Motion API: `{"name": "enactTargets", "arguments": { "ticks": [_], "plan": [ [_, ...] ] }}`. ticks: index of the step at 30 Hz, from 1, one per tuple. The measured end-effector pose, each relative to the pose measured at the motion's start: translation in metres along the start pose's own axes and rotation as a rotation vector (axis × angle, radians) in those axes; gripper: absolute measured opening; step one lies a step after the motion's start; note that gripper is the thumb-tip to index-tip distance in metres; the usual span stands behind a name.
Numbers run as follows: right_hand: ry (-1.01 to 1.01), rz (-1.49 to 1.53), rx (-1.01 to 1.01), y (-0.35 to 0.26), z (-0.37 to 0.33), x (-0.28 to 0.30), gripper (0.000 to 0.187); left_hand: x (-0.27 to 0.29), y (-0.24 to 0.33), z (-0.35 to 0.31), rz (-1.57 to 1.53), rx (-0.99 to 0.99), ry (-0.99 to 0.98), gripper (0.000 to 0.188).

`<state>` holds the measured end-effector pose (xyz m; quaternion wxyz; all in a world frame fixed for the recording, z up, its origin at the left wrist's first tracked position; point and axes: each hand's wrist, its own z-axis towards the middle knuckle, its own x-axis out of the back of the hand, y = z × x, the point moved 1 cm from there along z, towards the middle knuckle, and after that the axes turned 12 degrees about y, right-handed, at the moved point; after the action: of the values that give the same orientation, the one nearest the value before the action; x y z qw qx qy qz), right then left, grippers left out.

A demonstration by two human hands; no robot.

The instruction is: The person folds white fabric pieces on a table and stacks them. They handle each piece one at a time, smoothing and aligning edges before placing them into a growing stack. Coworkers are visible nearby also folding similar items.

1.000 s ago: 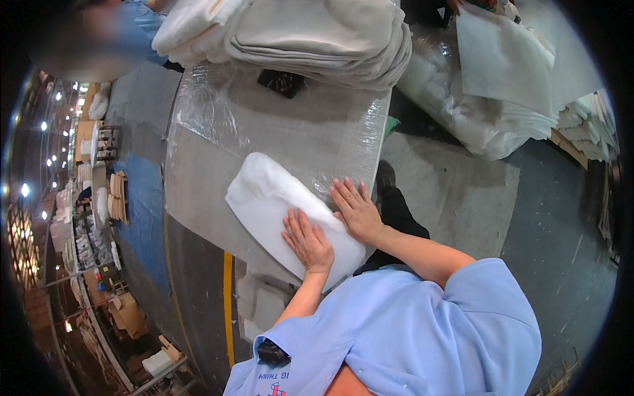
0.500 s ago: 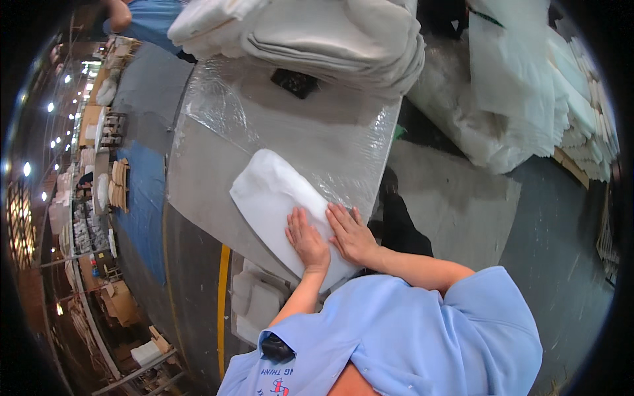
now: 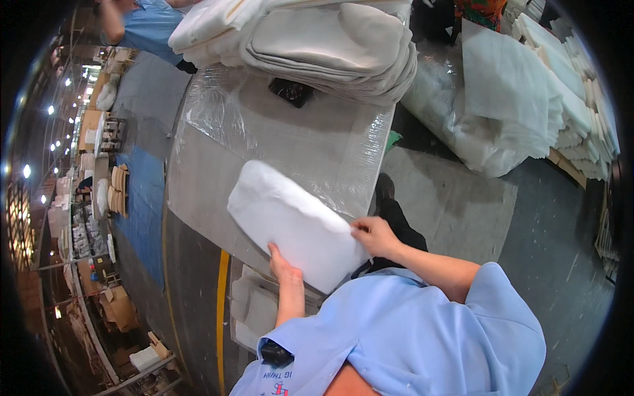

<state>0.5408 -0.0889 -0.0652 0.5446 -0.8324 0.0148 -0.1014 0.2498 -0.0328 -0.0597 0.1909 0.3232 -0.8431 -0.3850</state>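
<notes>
A white padded cushion piece (image 3: 290, 231) with rounded corners and a fluffy top layer lies slantwise on the near part of a table (image 3: 205, 191) covered in cardboard and clear film. At its near left edge my left hand (image 3: 286, 270) grips it, thumb along the side and the other fingers hidden beneath. The fingers of my right hand (image 3: 378, 237) are pinched together on the right end of its far edge.
Grey-white foam cushions (image 3: 330, 43) are stacked at the table's far end, beside a small black object (image 3: 290, 91). Several white sheets (image 3: 522, 86) are piled at the right. More pale pads (image 3: 254, 297) lie low beside the table. Another person's blue sleeve (image 3: 152, 30) shows at far left.
Both hands lay flat on the piece before. The left has moved to its near edge and the right to its right end. The cushion's top now looks smoother.
</notes>
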Motion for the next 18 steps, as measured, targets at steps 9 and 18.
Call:
{"name": "enactTargets", "arguments": {
  "ticks": [9, 18],
  "plan": [
    [0.328, -0.481, 0.717, -0.03, 0.1, 0.035, 0.036, 0.016, 0.0, -0.012, 0.094, -0.159, 0.209, 0.059],
    [0.334, -0.709, 0.981, -0.005, 0.135, -0.016, 0.046, -0.04, -0.001, -0.049, 1.433, -1.525, -0.433, 0.07]
  ]
}}
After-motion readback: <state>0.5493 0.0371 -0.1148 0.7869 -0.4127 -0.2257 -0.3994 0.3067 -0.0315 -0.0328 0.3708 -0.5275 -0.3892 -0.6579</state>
